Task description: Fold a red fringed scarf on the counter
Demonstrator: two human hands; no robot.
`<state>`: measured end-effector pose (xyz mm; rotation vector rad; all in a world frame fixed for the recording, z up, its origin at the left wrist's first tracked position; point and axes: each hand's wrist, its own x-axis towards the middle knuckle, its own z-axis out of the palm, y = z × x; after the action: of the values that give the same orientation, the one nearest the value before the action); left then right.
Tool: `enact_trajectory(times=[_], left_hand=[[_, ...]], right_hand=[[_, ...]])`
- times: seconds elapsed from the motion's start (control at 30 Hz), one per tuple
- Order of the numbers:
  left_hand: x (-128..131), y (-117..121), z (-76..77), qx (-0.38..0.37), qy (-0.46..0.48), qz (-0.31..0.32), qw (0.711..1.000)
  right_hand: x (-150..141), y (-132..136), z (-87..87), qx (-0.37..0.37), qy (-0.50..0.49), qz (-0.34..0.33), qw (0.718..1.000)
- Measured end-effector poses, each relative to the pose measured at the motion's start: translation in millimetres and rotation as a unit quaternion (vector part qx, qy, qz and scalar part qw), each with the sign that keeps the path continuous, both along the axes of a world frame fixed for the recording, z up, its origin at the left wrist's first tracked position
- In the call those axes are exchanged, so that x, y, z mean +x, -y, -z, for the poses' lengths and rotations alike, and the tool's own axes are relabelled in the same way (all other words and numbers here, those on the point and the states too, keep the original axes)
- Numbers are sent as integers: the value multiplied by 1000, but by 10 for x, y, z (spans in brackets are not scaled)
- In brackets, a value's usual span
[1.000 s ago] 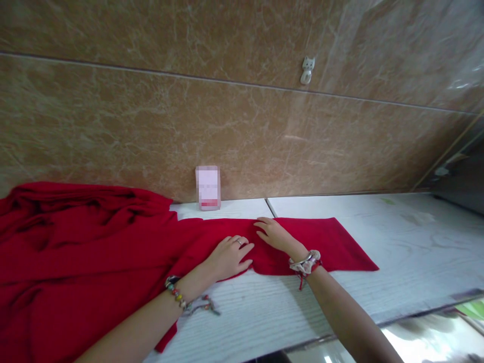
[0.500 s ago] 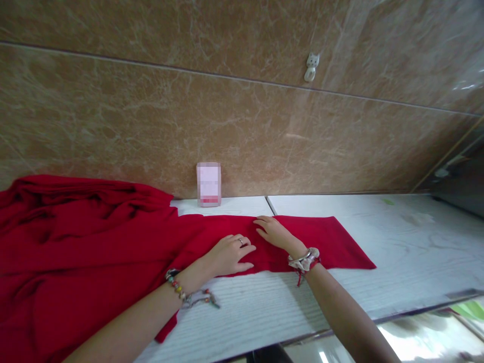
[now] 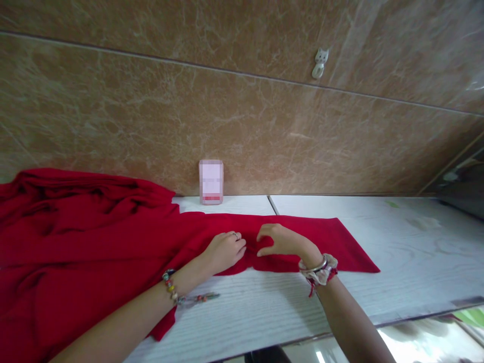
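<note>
- Fingers of the left hand (image 3: 224, 253) are curled and drawn together, tips turned down at the red cloth (image 3: 109, 247); whether they pinch a fold or only press cannot be told, since the tips are hidden.
- On the right hand (image 3: 283, 240), forefinger and thumb curve apart with a gap between them, just over or touching the same cloth; the other fingers are mostly hidden.
- The red cloth lies along the bench (image 3: 419, 252). Its bulk is bunched toward the left, reaching the back edge and running out of view; a narrower, flatter strip stretches rightward between the back and front edges, ending in a slanted hem whose point faces the front edge.
- A loose corner of cloth hangs near the front edge, below the left forearm. If that corner or the bulk slid over the edge, its weight could drag the strip askew.
- The dangling cord of the beaded bracelet (image 3: 171, 288) could snag the knit, and uneven pulling between the hands could pucker the strip.
- A pale pink slab (image 3: 210, 180) stands at the back edge against the wall (image 3: 242, 126); a tug on nearby cloth might topple it.
- That slab's face is pixelated, so any label there is unreadable; no brand or lettering can be read elsewhere.
</note>
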<state>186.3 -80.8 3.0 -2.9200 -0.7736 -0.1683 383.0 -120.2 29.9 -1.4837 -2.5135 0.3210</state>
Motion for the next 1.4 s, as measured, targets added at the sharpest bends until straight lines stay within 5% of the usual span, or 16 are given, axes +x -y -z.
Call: enact_trajectory(times=[0.27,0.43,0.57,0.67,0.8,1.03,1.2,1.4], left_hand=[[-196,-43,-348,-3,-119,-111,987],[-373,-80,-673,2,-130,-179,975],[-475,18,-824,-23,-115,-121,986],[-447,136,-758,-81,-174,-64,979],[-355,225,-638,-116,-254,-72,958],[-384,232,-546,-77,-213,-71,972],[-267,329,-294,-34,-119,45,991],[-145,368,-248,-33,-159,39,986]], right_hand=[[-172,35,-23,-19,67,-38,997],[-62,17,-67,10,-34,-33,999],[64,11,-120,-22,-135,-28,990],[70,7,-106,-121,-122,-68,983],[-6,-7,-53,-219,-52,-99,969],[2,-22,-43,-220,-48,-119,967],[-9,-29,-29,-217,-35,-133,967],[81,241,-175,-193,3,-64,979]])
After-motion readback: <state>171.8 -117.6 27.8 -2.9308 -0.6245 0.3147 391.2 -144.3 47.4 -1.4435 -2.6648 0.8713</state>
